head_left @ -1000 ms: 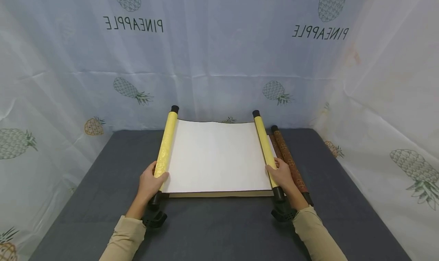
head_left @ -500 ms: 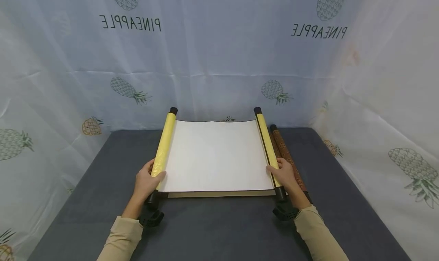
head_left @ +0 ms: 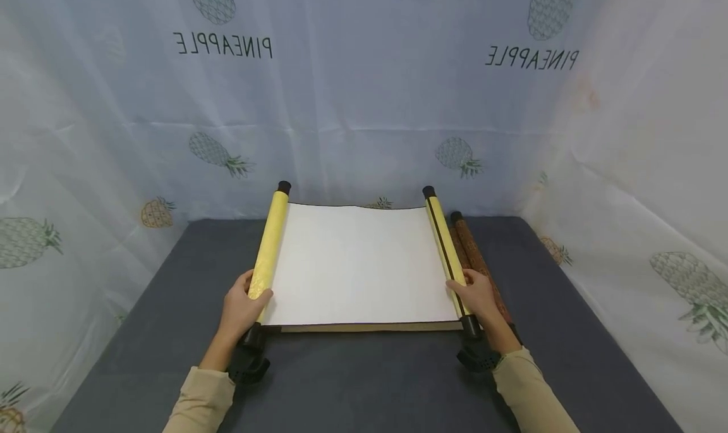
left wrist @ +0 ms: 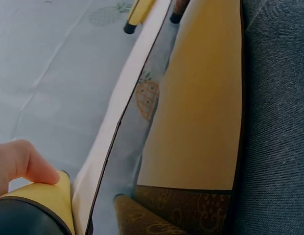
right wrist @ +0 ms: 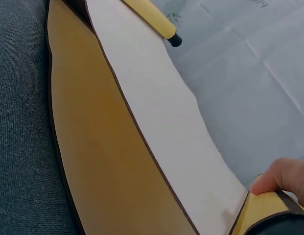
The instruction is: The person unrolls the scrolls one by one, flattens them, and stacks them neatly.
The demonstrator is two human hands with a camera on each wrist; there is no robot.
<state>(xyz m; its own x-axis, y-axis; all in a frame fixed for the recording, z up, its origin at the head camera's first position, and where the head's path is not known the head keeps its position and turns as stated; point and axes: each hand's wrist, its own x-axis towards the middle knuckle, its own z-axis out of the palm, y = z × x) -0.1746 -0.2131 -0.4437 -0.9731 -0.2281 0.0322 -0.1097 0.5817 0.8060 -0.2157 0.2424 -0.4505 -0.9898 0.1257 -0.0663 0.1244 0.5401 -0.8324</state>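
Note:
A scroll with a white sheet (head_left: 364,262) and yellow end rolls lies spread between both hands in the head view. My left hand (head_left: 241,308) grips the lower part of the left yellow roll (head_left: 270,246). Thumb and fingers of my right hand (head_left: 478,294) hold the lower part of the right yellow roll (head_left: 442,237), along which a dark stripe runs. Both wrist views show the white sheet raised above a second scroll with a tan sheet (left wrist: 196,122). That one has a brown patterned roll (head_left: 480,256) at its right and another brown roll (left wrist: 142,215) at its left.
A dark grey cloth (head_left: 364,382) covers the table. White curtains (head_left: 352,91) printed with pineapples hang behind and at both sides. The brown roll lies just beyond my right hand.
My hands have moved slightly apart, and the white sheet spans a little wider. The right yellow roll has turned, so its dark stripe now shows on top.

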